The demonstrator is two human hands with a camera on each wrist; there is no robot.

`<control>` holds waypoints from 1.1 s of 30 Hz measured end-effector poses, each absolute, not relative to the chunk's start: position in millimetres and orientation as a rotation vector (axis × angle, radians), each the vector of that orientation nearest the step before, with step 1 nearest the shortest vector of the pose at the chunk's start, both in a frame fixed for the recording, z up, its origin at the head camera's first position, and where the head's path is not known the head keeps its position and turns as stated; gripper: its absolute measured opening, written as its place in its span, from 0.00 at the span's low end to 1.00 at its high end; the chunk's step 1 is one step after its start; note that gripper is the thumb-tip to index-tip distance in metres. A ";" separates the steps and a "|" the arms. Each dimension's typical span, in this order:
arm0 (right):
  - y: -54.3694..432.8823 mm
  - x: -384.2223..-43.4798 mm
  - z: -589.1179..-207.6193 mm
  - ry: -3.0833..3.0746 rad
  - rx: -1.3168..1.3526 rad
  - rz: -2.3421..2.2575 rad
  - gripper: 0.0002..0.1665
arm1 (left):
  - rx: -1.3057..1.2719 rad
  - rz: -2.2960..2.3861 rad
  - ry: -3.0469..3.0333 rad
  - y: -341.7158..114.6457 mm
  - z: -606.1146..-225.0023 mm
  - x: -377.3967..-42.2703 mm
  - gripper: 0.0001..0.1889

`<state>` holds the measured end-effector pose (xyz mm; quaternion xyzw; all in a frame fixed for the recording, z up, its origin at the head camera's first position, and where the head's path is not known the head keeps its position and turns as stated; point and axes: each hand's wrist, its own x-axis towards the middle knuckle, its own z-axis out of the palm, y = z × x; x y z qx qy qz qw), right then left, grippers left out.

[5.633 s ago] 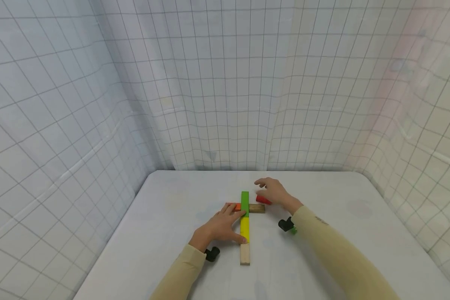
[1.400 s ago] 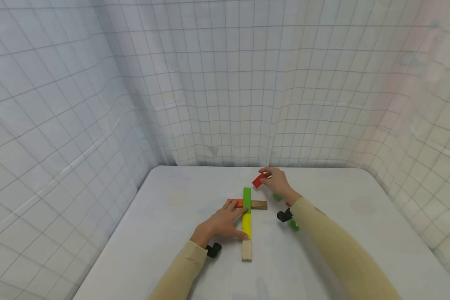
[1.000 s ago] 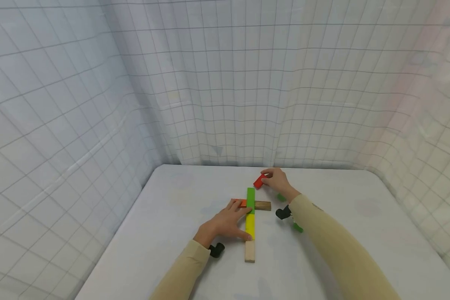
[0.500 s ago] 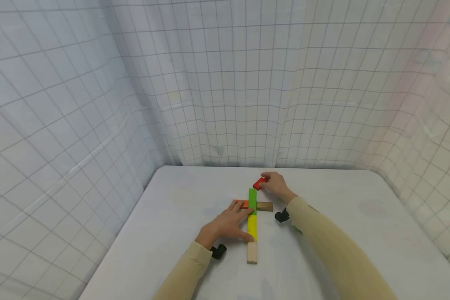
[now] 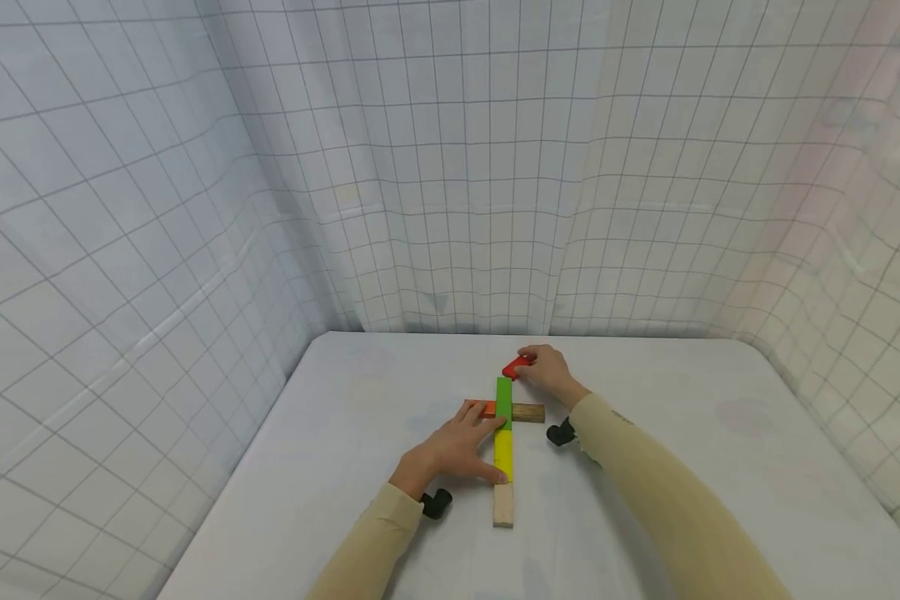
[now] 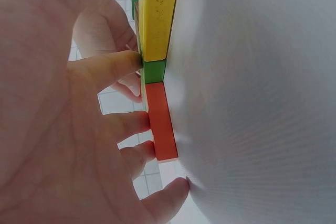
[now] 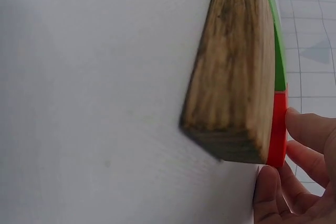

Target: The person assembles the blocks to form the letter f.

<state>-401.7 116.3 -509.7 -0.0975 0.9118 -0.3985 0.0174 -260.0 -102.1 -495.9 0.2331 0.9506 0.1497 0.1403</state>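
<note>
Right hand (image 5: 546, 372) pinches red block (image 5: 516, 367), frame centre, at green block (image 5: 504, 402) far end. Left hand (image 5: 456, 446) spread flat, steadying row. Advise: butt red flush, keep row braced.

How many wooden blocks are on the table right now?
6: natural block, yellow block and green block in a line; orange block on its left, dark brown block on its right; red block in the right hand. Others may be hidden.

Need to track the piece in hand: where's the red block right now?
In the head view, the red block is pinched by the right hand, at the far tip of the green block.
</note>
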 end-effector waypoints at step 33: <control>129.7 -392.7 -484.3 2.792 -0.414 -1.285 0.27 | 0.670 0.438 2.738 -102.4 -494.9 -260.5 0.52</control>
